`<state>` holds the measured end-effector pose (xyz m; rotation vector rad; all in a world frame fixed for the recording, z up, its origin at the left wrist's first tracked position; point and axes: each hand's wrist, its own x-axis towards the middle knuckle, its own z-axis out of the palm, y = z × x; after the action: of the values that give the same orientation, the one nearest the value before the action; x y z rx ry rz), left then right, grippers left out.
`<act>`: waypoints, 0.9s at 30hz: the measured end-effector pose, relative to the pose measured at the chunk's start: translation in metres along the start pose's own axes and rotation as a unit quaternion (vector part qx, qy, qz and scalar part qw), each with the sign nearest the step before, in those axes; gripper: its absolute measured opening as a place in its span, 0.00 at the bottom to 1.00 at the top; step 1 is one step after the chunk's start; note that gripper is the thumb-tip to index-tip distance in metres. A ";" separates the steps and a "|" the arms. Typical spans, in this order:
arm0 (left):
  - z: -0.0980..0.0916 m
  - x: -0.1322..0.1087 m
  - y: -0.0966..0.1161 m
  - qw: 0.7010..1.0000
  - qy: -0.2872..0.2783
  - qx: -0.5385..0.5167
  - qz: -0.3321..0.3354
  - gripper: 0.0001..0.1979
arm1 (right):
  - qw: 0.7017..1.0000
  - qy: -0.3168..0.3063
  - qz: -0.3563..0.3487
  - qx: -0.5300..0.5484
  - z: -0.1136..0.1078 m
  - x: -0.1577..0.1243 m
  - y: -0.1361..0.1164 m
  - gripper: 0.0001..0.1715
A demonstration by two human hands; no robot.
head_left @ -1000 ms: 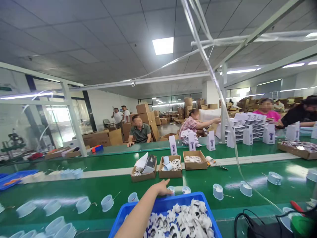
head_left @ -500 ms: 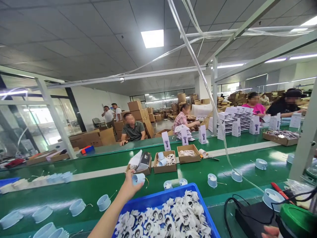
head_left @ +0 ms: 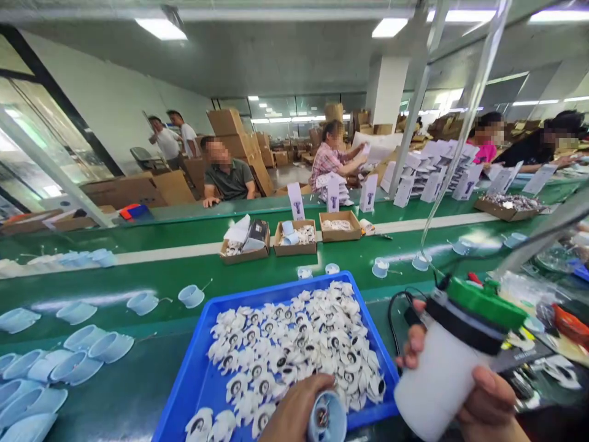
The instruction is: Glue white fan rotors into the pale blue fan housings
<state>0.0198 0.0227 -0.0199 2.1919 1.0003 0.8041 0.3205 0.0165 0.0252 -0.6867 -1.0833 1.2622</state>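
Observation:
My left hand (head_left: 294, 410) is closed around a light-blue cylindrical housing (head_left: 327, 417), at the bottom of the view. Its open end faces up and shows copper-coloured parts inside. Beneath and beyond it lies a blue tray (head_left: 181, 374) with many white fan wheels (head_left: 299, 325), most with dark round centres. At the right, my right hand (head_left: 490, 399) grips a white bottle (head_left: 442, 374) with a black collar and a green lid, held tilted. Its fingers wrap around the bottle's far side, and the thumb lies on the near side.
Several light-blue housings (head_left: 76, 365) stand on the green belt (head_left: 151, 334) at left. Beyond the tray are cardboard boxes of parts (head_left: 294, 248) and white printed boxes (head_left: 297, 202). A clear hose (head_left: 453, 178) hangs at right. Co-workers sit across the line.
My left hand has come back from over the belt to the tray's near side with the housing. My right hand has lifted the bottle into fuller view. The camera has tilted down.

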 end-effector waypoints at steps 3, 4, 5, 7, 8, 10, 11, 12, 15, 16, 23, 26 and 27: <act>0.008 0.019 0.027 0.998 -0.058 0.007 0.000 0.44 | 1.000 0.014 0.003 0.025 0.049 0.018 -0.008 0.52; 0.009 0.024 0.034 0.997 -0.074 0.000 0.001 0.40 | 0.999 0.011 -0.001 0.041 0.060 0.024 -0.009 0.52; 0.009 0.029 0.041 0.997 -0.082 -0.010 0.000 0.35 | 0.998 0.005 -0.004 0.059 0.069 0.027 -0.009 0.53; 0.010 0.035 0.050 0.996 -0.084 -0.027 0.000 0.24 | 0.995 -0.006 -0.009 0.096 0.080 0.029 -0.009 0.53; 0.011 0.035 0.053 0.996 -0.080 -0.033 -0.002 0.21 | 0.994 -0.011 -0.007 0.105 0.083 0.027 -0.008 0.54; 0.012 0.034 0.055 0.996 -0.076 -0.041 -0.006 0.20 | 0.995 -0.014 0.001 0.102 0.086 0.023 -0.008 0.55; 0.012 0.032 0.055 0.996 -0.078 -0.046 -0.008 0.20 | 0.995 -0.010 0.005 0.095 0.087 0.021 -0.008 0.54; 0.013 0.031 0.055 0.995 -0.080 -0.051 -0.009 0.19 | 0.996 -0.007 0.007 0.089 0.087 0.020 -0.008 0.53; 0.013 0.030 0.055 0.995 -0.079 -0.062 -0.016 0.18 | 0.996 0.000 -0.002 0.089 0.087 0.019 -0.009 0.49; 0.014 0.030 0.056 0.995 -0.077 -0.062 -0.018 0.18 | 0.996 -0.001 -0.004 0.089 0.087 0.020 -0.009 0.47; 0.006 0.032 0.054 0.993 -0.111 -0.024 -0.026 0.27 | 0.996 0.018 0.025 0.087 0.080 0.020 -0.014 0.45; -0.019 0.020 0.026 0.996 -0.068 0.048 -0.043 0.34 | 0.994 0.089 -0.014 0.059 0.048 0.013 -0.018 0.47; -0.029 0.013 0.012 0.996 -0.028 0.073 -0.053 0.32 | 0.992 0.122 -0.027 0.030 0.034 0.010 -0.018 0.46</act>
<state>0.0112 0.0342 0.0114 2.2471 1.1697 0.6361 0.2960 0.0170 0.0568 -0.7415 -0.8545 1.1269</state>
